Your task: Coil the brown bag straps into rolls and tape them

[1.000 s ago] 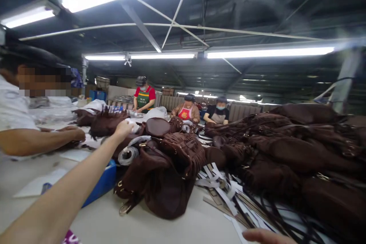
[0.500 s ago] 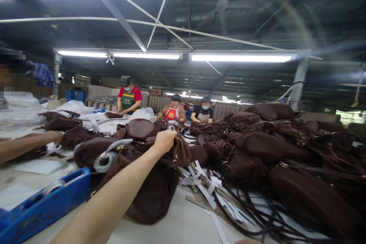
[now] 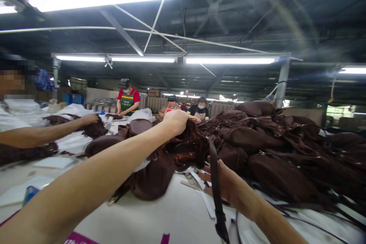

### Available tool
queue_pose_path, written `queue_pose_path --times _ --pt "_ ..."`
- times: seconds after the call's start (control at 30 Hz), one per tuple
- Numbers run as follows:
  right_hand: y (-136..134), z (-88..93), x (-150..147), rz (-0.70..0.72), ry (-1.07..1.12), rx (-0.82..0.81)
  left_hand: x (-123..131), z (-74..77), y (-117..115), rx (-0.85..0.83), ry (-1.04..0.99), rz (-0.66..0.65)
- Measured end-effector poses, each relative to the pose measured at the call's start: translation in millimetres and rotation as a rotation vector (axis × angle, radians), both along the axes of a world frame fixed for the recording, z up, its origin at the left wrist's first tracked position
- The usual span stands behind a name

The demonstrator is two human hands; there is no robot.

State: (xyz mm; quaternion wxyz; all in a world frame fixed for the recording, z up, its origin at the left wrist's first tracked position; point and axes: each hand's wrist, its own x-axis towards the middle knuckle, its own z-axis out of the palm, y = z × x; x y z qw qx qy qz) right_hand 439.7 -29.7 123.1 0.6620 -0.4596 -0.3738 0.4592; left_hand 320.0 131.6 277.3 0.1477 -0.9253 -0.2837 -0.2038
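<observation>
My left hand (image 3: 175, 121) is closed on the top of a dark brown fringed bag (image 3: 160, 164) and holds it up off the white table (image 3: 171, 217). A brown strap (image 3: 215, 187) with a buckle hangs down from the bag. It crosses in front of my right hand (image 3: 227, 187), which reaches under the bag's right side. The right hand's fingers are hidden behind the strap and the bag.
A big pile of brown bags (image 3: 271, 148) and loose straps fills the right. White paper strips (image 3: 204, 202) lie under the bag. A co-worker's arm (image 3: 42, 135) at the left touches another brown bag (image 3: 95, 129). Three people (image 3: 127, 101) work at the far end.
My left hand has lifted the brown bag higher and nearer. My right hand has come up from the bottom edge to under the bag. The co-worker's hand has reached further right.
</observation>
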Motion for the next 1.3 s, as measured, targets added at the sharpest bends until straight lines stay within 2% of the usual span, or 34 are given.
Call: queue_pose_path --times 0.13,0.23,0.33,0.43,0.5,0.57,0.6,0.7,0.73,0.8,0.87,0.97,1.03,1.13,1.3 --pt "7 3.0 -9 0.094 0.03 -0.008 -1 -11.3 -17 -0.056 0.056 -0.035" --pt "14 5.3 -7 0.024 -0.018 0.007 1 -17.6 -23 -0.094 0.081 -0.031" --pt "25 4.7 6 -0.295 -0.379 0.015 2 -28.6 -18 -0.13 0.07 0.024" --pt "28 1.8 25 -0.646 -0.649 -0.018 2 -43.6 0 -0.176 0.047 0.103" --pt "24 -1.7 31 -0.733 -0.695 -0.003 2 -55.5 16 -0.216 0.035 0.155" --pt "18 -9.4 26 -0.677 -0.767 0.015 2 -68.7 31 -0.258 0.026 0.197" --pt "15 -15.6 18 -0.569 -0.798 0.007 4 -75.5 37 -0.278 0.024 0.212" --pt "15 -44.9 -19 -0.093 -0.768 -0.061 12 -95.0 46 -0.321 0.023 0.232" --pt "18 -57.4 -34 0.021 -0.706 -0.076 16 -100.5 48 -0.332 0.022 0.231" --pt "27 -83.2 -62 0.135 -0.544 -0.074 25 -109.5 49 -0.347 0.019 0.223" --pt "40 -105.9 -85 0.166 -0.381 -0.059 33 -116.0 49 -0.358 0.016 0.212" --pt "60 -126.3 -104 0.084 -0.197 -0.066 39 -123.0 51 -0.37 0.019 0.191" --pt "69 -130.5 -108 0.034 -0.124 -0.098 39 -128.3 51 -0.373 0.03 0.167" --pt "76 -129.8 -105 0.046 -0.069 -0.129 32 -139.5 52 -0.37 0.054 0.119" --pt "66 -126.6 -104 0.123 0.022 -0.137 12 -161.0 59 -0.363 0.095 0.056"
